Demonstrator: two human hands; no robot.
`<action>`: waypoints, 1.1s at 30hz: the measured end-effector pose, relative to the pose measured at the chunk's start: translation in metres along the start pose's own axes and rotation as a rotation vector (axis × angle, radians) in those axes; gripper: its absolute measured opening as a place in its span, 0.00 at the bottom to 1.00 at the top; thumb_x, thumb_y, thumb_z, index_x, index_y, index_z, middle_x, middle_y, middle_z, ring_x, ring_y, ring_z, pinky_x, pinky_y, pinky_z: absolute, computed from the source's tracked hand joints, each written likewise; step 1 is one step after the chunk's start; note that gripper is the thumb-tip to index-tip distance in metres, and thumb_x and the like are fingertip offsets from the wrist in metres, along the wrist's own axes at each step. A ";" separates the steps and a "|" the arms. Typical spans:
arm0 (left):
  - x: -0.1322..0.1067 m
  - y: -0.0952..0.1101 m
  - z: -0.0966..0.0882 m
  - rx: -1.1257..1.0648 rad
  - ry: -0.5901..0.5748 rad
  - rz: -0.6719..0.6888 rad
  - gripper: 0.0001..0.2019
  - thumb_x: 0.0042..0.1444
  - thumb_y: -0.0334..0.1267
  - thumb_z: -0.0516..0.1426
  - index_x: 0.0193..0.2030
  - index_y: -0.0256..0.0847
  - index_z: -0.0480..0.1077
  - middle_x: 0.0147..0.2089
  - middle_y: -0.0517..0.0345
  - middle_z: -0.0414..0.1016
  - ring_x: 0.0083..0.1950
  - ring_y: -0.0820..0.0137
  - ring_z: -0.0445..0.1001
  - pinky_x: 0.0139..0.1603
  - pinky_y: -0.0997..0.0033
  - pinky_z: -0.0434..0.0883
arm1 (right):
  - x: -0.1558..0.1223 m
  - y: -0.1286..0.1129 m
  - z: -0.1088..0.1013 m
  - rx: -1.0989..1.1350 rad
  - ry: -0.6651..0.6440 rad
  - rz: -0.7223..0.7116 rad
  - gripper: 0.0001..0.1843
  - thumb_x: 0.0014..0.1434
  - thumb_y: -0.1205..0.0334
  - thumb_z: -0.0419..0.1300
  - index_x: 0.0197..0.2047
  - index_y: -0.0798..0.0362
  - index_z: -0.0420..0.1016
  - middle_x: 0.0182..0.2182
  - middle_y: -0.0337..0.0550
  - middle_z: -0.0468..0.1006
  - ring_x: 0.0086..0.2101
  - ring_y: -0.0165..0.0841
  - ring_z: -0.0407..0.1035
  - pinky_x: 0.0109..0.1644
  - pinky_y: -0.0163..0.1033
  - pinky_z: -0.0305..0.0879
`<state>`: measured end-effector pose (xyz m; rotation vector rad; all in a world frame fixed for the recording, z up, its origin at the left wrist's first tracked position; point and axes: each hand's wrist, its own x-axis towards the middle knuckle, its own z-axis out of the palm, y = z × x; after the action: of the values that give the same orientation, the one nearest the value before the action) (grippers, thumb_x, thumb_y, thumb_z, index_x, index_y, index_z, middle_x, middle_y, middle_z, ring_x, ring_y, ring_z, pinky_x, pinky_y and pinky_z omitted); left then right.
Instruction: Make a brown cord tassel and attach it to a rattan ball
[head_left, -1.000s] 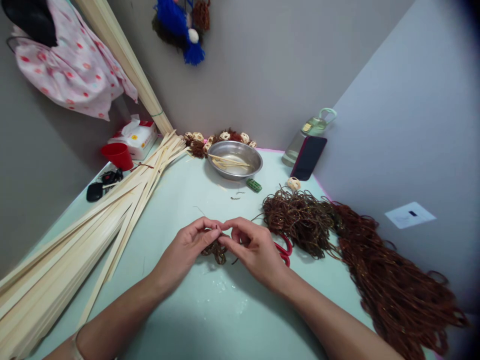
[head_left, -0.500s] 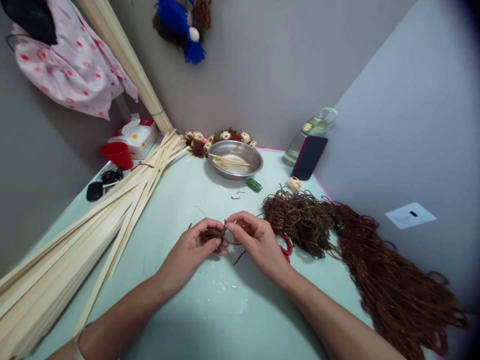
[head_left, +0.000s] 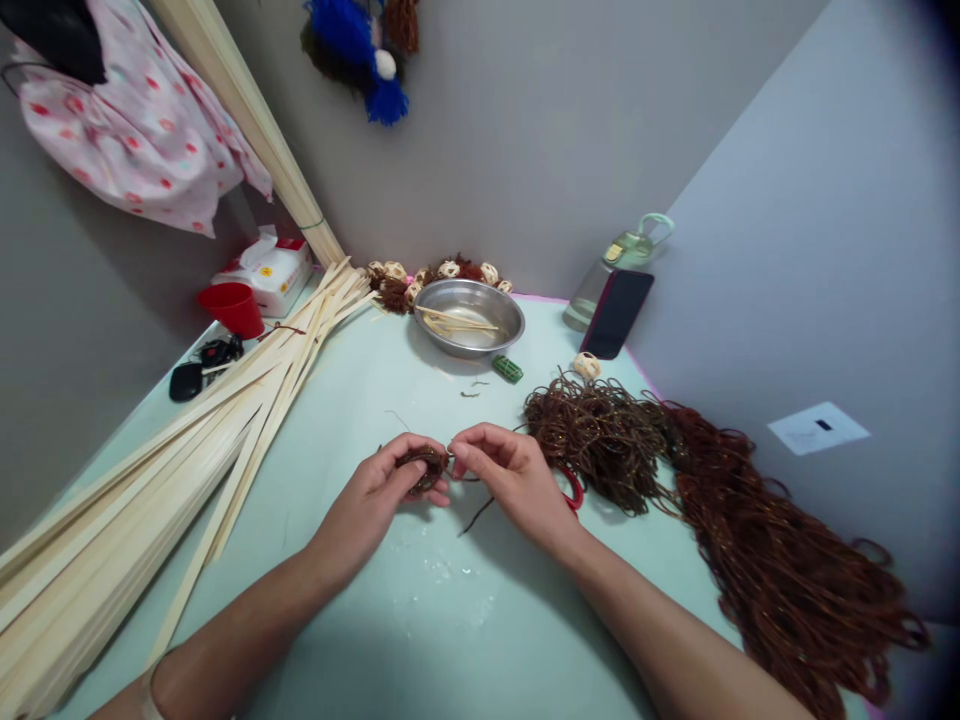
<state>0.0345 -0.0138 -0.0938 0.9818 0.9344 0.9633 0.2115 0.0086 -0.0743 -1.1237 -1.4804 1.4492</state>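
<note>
Over the middle of the table, my left hand (head_left: pixel 382 485) is closed around a small coil of dark brown cord (head_left: pixel 429 470), thumb on its near side. Just to its right, my right hand (head_left: pixel 510 480) pinches a strand of the same cord between thumb and forefinger. A loose tail of cord (head_left: pixel 477 515) hangs below the right fingers. Past the right hand lies a tangled heap of dark brown cord (head_left: pixel 600 430). Red scissor-like handles (head_left: pixel 574 490) show partly, the rest hidden behind the right hand and the heap.
Long pale wooden strips (head_left: pixel 180 480) fan across the left side. At the back stand a metal bowl (head_left: pixel 469 345) with strips in it, a bottle (head_left: pixel 600 290) and a leaning phone (head_left: pixel 619 310). Reddish-brown cord (head_left: pixel 787 560) covers the right edge. A green woven piece (head_left: pixel 508 368) lies near the bowl.
The coil has turned in my left hand and shifted slightly left. My right fingers have drawn slightly apart from it, still pinching the strand, and the loose tail hangs longer.
</note>
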 end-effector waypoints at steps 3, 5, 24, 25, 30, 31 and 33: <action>-0.001 -0.002 -0.001 -0.045 0.004 -0.005 0.07 0.63 0.38 0.55 0.43 0.42 0.72 0.41 0.57 0.76 0.40 0.69 0.75 0.44 0.67 0.75 | -0.003 0.000 0.002 -0.034 -0.019 0.008 0.12 0.55 0.57 0.68 0.39 0.53 0.77 0.30 0.38 0.76 0.27 0.27 0.66 0.31 0.33 0.60; -0.002 -0.001 0.001 -0.081 0.004 -0.010 0.07 0.64 0.40 0.55 0.43 0.41 0.72 0.41 0.57 0.75 0.40 0.69 0.75 0.44 0.66 0.75 | -0.004 0.001 0.004 -0.074 -0.006 0.004 0.10 0.54 0.59 0.68 0.39 0.53 0.77 0.30 0.37 0.76 0.25 0.25 0.62 0.28 0.32 0.56; 0.000 0.012 -0.005 -0.478 0.121 -0.074 0.03 0.57 0.28 0.59 0.36 0.39 0.70 0.41 0.56 0.74 0.31 0.79 0.67 0.30 0.82 0.67 | -0.006 -0.001 0.003 -0.206 -0.038 -0.047 0.07 0.62 0.63 0.59 0.32 0.54 0.72 0.25 0.37 0.71 0.27 0.27 0.62 0.32 0.33 0.57; -0.001 0.014 -0.006 -0.495 0.102 -0.082 0.05 0.57 0.27 0.58 0.37 0.39 0.70 0.41 0.57 0.73 0.30 0.79 0.66 0.28 0.82 0.66 | -0.006 -0.001 0.003 -0.191 -0.030 -0.043 0.07 0.62 0.63 0.59 0.33 0.55 0.72 0.25 0.37 0.71 0.27 0.27 0.62 0.32 0.33 0.57; -0.004 0.018 -0.006 -0.442 0.040 -0.083 0.05 0.57 0.30 0.54 0.34 0.39 0.71 0.34 0.59 0.67 0.29 0.76 0.64 0.27 0.79 0.64 | -0.007 -0.003 0.004 -0.178 -0.026 -0.041 0.07 0.62 0.61 0.59 0.34 0.54 0.73 0.24 0.36 0.69 0.25 0.27 0.59 0.29 0.33 0.54; -0.004 0.018 -0.005 -0.412 0.041 -0.090 0.07 0.60 0.35 0.54 0.32 0.38 0.71 0.33 0.60 0.65 0.28 0.76 0.63 0.27 0.78 0.64 | -0.008 -0.003 0.005 -0.178 -0.026 -0.044 0.07 0.62 0.61 0.59 0.34 0.54 0.73 0.24 0.36 0.68 0.25 0.27 0.59 0.29 0.33 0.54; -0.005 0.016 -0.004 -0.305 0.058 -0.109 0.13 0.62 0.45 0.54 0.31 0.39 0.70 0.31 0.62 0.62 0.26 0.77 0.59 0.25 0.78 0.60 | -0.009 -0.004 0.006 -0.185 -0.033 -0.047 0.08 0.63 0.60 0.59 0.34 0.54 0.73 0.23 0.35 0.67 0.25 0.27 0.58 0.29 0.33 0.53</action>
<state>0.0261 -0.0140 -0.0789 0.6427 0.8497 1.0106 0.2087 -0.0019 -0.0705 -1.1713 -1.6799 1.3255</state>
